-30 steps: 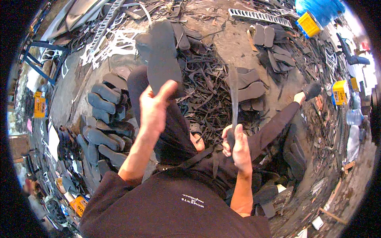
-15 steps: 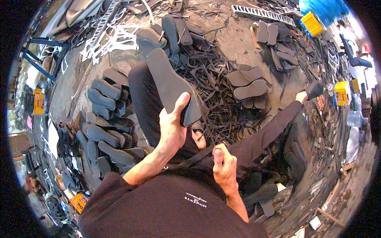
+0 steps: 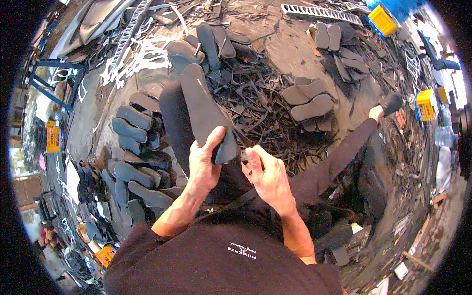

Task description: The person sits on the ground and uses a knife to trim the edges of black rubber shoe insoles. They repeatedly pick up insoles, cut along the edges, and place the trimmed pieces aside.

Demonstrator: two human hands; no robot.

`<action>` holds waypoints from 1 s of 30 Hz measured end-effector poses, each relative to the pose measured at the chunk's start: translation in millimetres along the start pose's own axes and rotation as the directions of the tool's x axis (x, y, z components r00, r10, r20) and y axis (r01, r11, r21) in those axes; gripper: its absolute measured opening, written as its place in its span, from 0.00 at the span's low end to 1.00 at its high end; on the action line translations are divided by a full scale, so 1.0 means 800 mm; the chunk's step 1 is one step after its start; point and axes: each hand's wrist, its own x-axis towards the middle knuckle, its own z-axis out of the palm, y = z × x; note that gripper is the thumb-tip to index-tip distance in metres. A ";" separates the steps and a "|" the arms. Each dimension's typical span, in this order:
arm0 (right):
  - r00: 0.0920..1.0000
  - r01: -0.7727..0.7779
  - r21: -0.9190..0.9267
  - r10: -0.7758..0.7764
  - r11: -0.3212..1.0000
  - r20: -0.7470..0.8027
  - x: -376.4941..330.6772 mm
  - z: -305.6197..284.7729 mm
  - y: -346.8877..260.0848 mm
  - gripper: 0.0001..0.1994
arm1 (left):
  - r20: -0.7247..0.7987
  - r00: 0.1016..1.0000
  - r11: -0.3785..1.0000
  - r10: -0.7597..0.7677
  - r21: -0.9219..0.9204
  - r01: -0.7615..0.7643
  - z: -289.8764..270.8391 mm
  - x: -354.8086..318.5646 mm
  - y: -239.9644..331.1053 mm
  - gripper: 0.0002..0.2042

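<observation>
left hand [image 3: 202, 164] clamped on a dark grey shoe sole [image 3: 200, 103], thumb laid over the upper face at its near end, other fingers hidden beneath. sole sits in front of the torso, over the bent left leg, long axis running far and slightly left. right hand [image 3: 271, 179] just beside the sole's near end, fingers curled together around a dark knife [image 3: 242, 139]; most of the tool is hidden by the grip, a narrow dark length showing along the sole's right edge. whether it touches the sole, cannot tell. beyond the hands, between the legs, a heap of dark offcuts [image 3: 260, 101], thin and tangled. far side of the heap: a cluster of loose soles [image 3: 208, 45]. right of it: a small stack of soles [image 3: 312, 107], with another group [image 3: 344, 64] farther off to the right. left of the bent leg: stacked soles [image 3: 132, 117], and nearer, a looser pile [image 3: 147, 192]. outer ground: white cut-out webbing [image 3: 151, 53] far left, a white ladder-like strip [image 3: 322, 14] far right, a yellow box [image 3: 383, 21] beside it, a blue metal frame [image 3: 53, 64] at the left.
</observation>
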 end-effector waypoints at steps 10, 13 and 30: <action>0.988 -0.014 0.074 0.002 0.997 0.153 0.066 -0.014 -0.030 0.35 | 0.084 0.996 1.000 0.011 0.020 -0.013 -0.013 0.003 0.000 0.19; 0.994 0.028 0.061 -0.035 0.998 0.108 0.094 0.001 -0.030 0.38 | 0.069 0.998 0.998 -0.004 0.065 0.000 -0.012 -0.007 0.003 0.19; 0.926 -0.162 0.708 0.355 0.687 -0.132 -0.022 -0.032 0.080 0.38 | 0.414 0.903 0.977 0.116 0.117 -0.179 0.032 0.030 -0.034 0.27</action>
